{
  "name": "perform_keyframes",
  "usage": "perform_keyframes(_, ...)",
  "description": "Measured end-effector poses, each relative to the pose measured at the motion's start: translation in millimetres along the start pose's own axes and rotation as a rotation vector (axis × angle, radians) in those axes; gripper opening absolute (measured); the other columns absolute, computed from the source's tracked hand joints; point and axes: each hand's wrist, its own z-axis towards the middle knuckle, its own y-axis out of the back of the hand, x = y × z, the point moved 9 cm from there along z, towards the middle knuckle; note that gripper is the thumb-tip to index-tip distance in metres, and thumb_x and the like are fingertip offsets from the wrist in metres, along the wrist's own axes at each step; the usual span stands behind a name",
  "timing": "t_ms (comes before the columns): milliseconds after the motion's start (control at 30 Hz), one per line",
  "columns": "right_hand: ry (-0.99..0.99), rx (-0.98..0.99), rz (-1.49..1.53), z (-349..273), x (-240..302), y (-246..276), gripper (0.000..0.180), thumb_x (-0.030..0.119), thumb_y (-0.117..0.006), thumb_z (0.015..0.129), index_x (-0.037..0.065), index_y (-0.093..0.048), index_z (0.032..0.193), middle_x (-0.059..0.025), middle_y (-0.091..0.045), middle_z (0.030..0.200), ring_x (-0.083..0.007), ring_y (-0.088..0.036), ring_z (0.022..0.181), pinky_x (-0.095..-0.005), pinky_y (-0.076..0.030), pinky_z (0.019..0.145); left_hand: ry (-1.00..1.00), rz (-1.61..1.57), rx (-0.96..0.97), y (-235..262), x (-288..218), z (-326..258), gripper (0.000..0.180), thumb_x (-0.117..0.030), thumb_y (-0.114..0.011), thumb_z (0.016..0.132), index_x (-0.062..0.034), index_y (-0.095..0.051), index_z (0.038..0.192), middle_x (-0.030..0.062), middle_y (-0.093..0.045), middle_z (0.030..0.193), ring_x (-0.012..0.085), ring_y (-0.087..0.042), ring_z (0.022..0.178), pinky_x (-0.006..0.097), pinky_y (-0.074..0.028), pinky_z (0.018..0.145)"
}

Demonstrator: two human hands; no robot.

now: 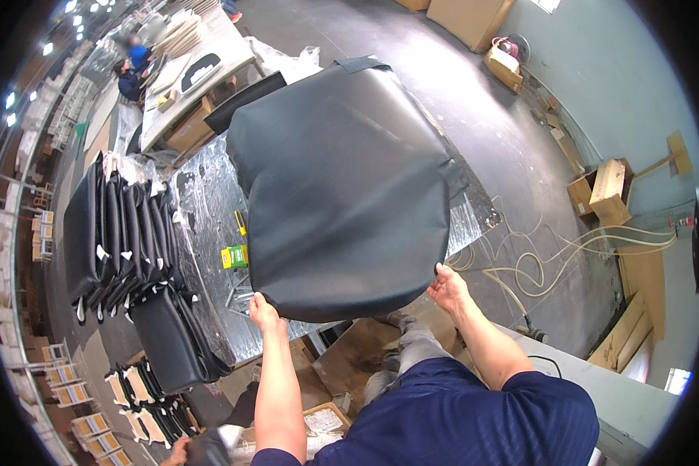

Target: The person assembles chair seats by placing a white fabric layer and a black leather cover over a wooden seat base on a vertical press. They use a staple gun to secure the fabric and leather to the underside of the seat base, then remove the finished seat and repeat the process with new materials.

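Note:
A large black leather-like seat panel (346,194) lies across the plastic-wrapped table (210,186) in front of me, its near edge rounded and its far edge with loose flaps of material. My left hand (264,312) grips its near left corner, thumb on top and fingers hidden beneath. At the near right corner my right hand (446,289) holds it the same way. Just left of the panel lie a green-and-yellow small box (234,257) and a yellow-handled cutter (241,224). Some thin metal pieces (239,299) rest near my left hand.
Several black padded panels (124,233) stand stacked at the left, with more black panels (175,338) nearer. Another person's hand (180,452) shows at the lower left. Hoses (536,272) coil on the floor at right, near cardboard boxes (610,190). People (132,70) sit by a far worktable (217,43).

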Motion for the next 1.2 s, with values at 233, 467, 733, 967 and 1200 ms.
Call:
perform_keyframes(233, 0.721, -0.562, -0.650, 29, 178, 35, 0.047, 0.014, -0.077, 0.099, 0.008, -0.066, 0.144, -0.0088, -0.074, 0.104, -0.0181, -0.071, 0.089, -0.0394, -0.059, 0.077, 0.075, 0.045, 0.072, -53, -6, -10, 0.027, -0.024, -0.054, 0.118, -0.0015, -0.064, 0.127, 0.0099, -0.069, 0.120, 0.0211, -0.066, 0.105, 0.041, -0.058, 0.094)
perform_keyframes(467, 1.322, -0.331, -1.276, 38, 257, -239, 0.043, 0.031, -0.081, 0.095, 0.011, -0.076, 0.132, -0.0189, -0.069, 0.132, -0.0384, -0.065, 0.126, -0.0467, -0.051, 0.111, 0.047, -0.012, 0.069, -26, 5, -10, 0.029, -0.026, -0.055, 0.117, 0.0003, -0.065, 0.127, 0.0105, -0.069, 0.121, 0.0229, -0.067, 0.106, 0.042, -0.059, 0.093)
perform_keyframes(733, 0.965, -0.414, -1.408, 77, 243, -271, 0.031, 0.033, -0.087, 0.089, 0.021, -0.081, 0.117, -0.0070, -0.067, 0.134, -0.0327, -0.056, 0.135, -0.0524, -0.047, 0.110, 0.102, -0.017, -0.020, -16, 18, -17, 0.027, -0.025, -0.056, 0.117, -0.0011, -0.066, 0.125, 0.0082, -0.069, 0.117, 0.0208, -0.065, 0.106, 0.040, -0.057, 0.094)
perform_keyframes(967, 1.038, -0.385, -1.373, 85, 252, -274, 0.022, 0.034, -0.085, 0.090, 0.019, -0.084, 0.105, -0.0079, -0.079, 0.115, -0.0314, -0.070, 0.115, -0.0491, -0.054, 0.100, 0.006, -0.067, -0.009, -18, 20, -11, 0.021, -0.021, -0.060, 0.114, -0.0027, -0.071, 0.115, 0.0042, -0.071, 0.110, 0.0174, -0.065, 0.101, 0.037, -0.055, 0.091)
perform_keyframes(1200, 0.817, 0.191, -1.051, 57, 224, -248, 0.028, 0.025, -0.079, 0.104, -0.001, -0.079, 0.117, -0.0052, -0.077, 0.100, -0.0137, -0.067, 0.089, -0.0325, -0.055, 0.080, -0.343, 0.432, -0.064, 20, -20, -85, 0.033, -0.021, -0.070, 0.101, -0.0027, -0.069, 0.128, 0.0198, -0.077, 0.106, 0.0343, -0.075, 0.101, 0.046, -0.058, 0.091)
